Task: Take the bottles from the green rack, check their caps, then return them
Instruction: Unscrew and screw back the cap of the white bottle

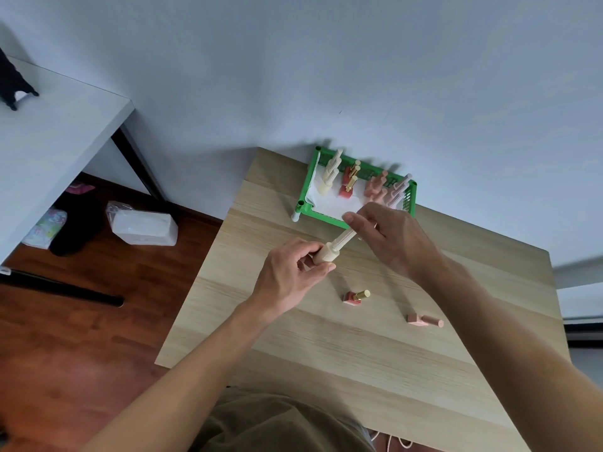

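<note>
Floorboards of dark red wood (75, 337) fill the nine o'clock side, carrying a wrapped white package (143, 225) beneath a white side table (49, 151). Moving toward the centre, the light wooden tabletop (326, 347) begins, and above it the left hand (290, 278) is curled closed around the base of a cream bottle (328, 254), thumb and fingertips pinching its body so that it lies tilted, cap end pointing toward one o'clock. The long ribbed cream cap (346, 238) runs up into the right hand (388, 236), whose fingers are closed loosely about the cap's far end, thumb extended toward ten o'clock; whether the cap is being turned cannot be told. At twelve o'clock from the hands, against the wall, stands the green rack (313, 208), lined with white paper and holding upright bottles in rows: cream ones, red ones with gold caps, pink ones, and pale lilac ones at its three o'clock end. On the tabletop at six o'clock from the hands lies a red bottle with a gold cap (356, 296) on its side, and further toward four o'clock a pink bottle (424, 320) also lies on its side, well apart from it.
</note>
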`<state>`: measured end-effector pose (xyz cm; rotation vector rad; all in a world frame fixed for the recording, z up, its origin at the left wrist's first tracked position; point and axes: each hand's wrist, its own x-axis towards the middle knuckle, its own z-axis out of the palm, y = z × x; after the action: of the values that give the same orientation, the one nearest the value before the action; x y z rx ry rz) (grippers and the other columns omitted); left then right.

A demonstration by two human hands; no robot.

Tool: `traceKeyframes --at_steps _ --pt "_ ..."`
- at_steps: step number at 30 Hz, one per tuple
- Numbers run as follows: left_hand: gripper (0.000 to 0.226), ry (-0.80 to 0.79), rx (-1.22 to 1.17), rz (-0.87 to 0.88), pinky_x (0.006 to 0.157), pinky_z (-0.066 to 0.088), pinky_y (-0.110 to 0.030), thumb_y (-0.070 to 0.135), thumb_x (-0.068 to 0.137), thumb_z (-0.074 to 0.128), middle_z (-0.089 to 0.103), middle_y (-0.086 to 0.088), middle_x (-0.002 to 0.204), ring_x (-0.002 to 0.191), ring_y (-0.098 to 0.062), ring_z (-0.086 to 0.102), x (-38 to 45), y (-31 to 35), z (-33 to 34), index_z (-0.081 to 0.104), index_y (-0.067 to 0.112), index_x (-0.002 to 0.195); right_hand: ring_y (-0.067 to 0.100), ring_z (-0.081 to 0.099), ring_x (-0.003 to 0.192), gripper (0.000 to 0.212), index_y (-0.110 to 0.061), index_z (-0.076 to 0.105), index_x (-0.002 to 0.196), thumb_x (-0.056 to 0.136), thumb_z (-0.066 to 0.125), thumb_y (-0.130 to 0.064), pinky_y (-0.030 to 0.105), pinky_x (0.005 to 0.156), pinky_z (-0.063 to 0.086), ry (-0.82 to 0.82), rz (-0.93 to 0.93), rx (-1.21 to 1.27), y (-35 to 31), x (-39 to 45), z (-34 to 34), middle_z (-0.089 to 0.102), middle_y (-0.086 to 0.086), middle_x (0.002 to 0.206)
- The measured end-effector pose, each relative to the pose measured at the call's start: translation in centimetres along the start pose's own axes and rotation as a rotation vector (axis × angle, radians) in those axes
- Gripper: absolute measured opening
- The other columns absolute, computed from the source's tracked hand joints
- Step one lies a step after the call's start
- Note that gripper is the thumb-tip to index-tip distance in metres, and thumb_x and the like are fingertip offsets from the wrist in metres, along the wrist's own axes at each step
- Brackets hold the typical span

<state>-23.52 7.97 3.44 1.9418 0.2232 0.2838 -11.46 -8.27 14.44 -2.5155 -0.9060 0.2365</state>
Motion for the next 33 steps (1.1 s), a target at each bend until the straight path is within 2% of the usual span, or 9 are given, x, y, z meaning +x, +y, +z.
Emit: traceKeyframes --at_steps 3,5,8,12,18,21,26,30,33 --pt "0.025 0.003 0.005 -0.004 0.062 0.044 -0.011 0.035 0.081 0.082 0.067 0.011 0.088 0.074 -0.009 0.062 -0.1 0.0 -0.1 0.075 0.025 0.102 0.0 0.064 0.078 0.033 -0.031 0.061 0.117 0.097 0.051 -0.055 0.018 0.066 0.048 -0.078 -0.02 0.136 0.7 -0.3 -0.6 0.065 -0.019 0.097" --pt "0.025 0.006 0.014 -0.003 0.063 0.043 -0.009 0.035 0.081 0.082 0.066 0.011 0.088 0.073 -0.006 0.061 -0.1 0.0 -0.2 0.075 0.024 0.102 0.003 0.065 0.083 0.029 -0.029 0.061 0.123 0.097 0.06 -0.039 0.014 0.068 0.048 -0.11 -0.098 0.13 1.1 -0.5 -0.9 0.066 -0.018 0.102" --pt "0.023 0.003 0.016 0.0 0.063 0.042 -0.009 0.033 0.08 0.083 0.065 0.011 0.087 0.073 -0.007 0.06 -0.1 0.0 -0.2 0.075 0.023 0.1 0.003 0.064 0.08 0.019 -0.022 0.07 0.113 0.096 0.065 -0.028 0.015 0.069 0.047 -0.115 -0.102 0.152 1.3 -0.3 -1.1 0.068 -0.016 0.095" --pt "0.022 0.003 0.019 0.014 0.064 0.044 -0.012 0.031 0.08 0.083 0.066 0.009 0.086 0.073 -0.01 0.06 -0.2 0.2 -0.2 0.075 0.022 0.098 -0.002 0.061 0.067 0.027 -0.018 0.07 0.098 0.096 0.059 -0.042 0.014 0.059 0.043 -0.114 -0.068 0.083 0.8 -0.1 -0.9 0.066 -0.014 0.079" --pt "0.024 0.005 0.029 0.028 0.063 0.048 -0.017 0.032 0.08 0.083 0.066 0.009 0.087 0.072 -0.011 0.06 -0.1 0.3 -0.2 0.074 0.022 0.1 0.017 0.037 0.043 0.044 -0.017 0.045 0.067 0.105 0.045 -0.039 0.034 0.046 0.035 -0.074 -0.057 -0.085 -0.7 0.2 0.4 0.043 -0.001 0.052" --pt "0.024 0.007 0.027 0.028 0.063 0.046 -0.014 0.031 0.08 0.083 0.066 0.01 0.087 0.073 -0.012 0.061 -0.2 0.0 -0.3 0.074 0.022 0.1 0.017 0.036 0.041 0.055 -0.012 0.047 0.063 0.104 0.041 -0.047 0.04 0.048 0.044 -0.062 -0.031 -0.129 -0.8 0.4 0.5 0.042 0.002 0.049" --pt "0.023 0.005 0.03 0.021 0.064 0.043 -0.01 0.034 0.08 0.082 0.065 0.012 0.087 0.074 -0.009 0.062 -0.1 -0.6 -0.4 0.073 0.026 0.1 0.016 0.063 0.066 0.06 -0.015 0.062 0.088 0.1 0.027 -0.062 0.043 0.067 0.055 -0.155 0.012 -0.073 -1.2 -0.2 -0.3 0.067 0.001 0.078" --pt "0.022 0.005 0.006 0.02 0.064 0.044 -0.011 0.036 0.08 0.081 0.065 0.013 0.086 0.073 -0.007 0.061 -0.1 -0.8 -0.3 0.072 0.028 0.099 0.004 0.063 0.089 0.036 -0.02 0.059 0.128 0.097 0.059 -0.039 0.014 0.073 0.049 -0.195 -0.082 0.021 -0.7 -0.9 -1.4 0.065 -0.009 0.11" --pt "0.022 0.003 0.011 0.033 0.063 0.045 -0.012 0.037 0.08 0.08 0.065 0.013 0.087 0.074 -0.008 0.061 0.0 -0.9 -0.2 0.072 0.029 0.099 0.005 0.062 0.086 0.026 -0.014 0.064 0.123 0.098 0.062 -0.021 0.008 0.07 0.044 -0.172 -0.119 0.04 -0.6 -1.1 -1.5 0.066 -0.005 0.103"
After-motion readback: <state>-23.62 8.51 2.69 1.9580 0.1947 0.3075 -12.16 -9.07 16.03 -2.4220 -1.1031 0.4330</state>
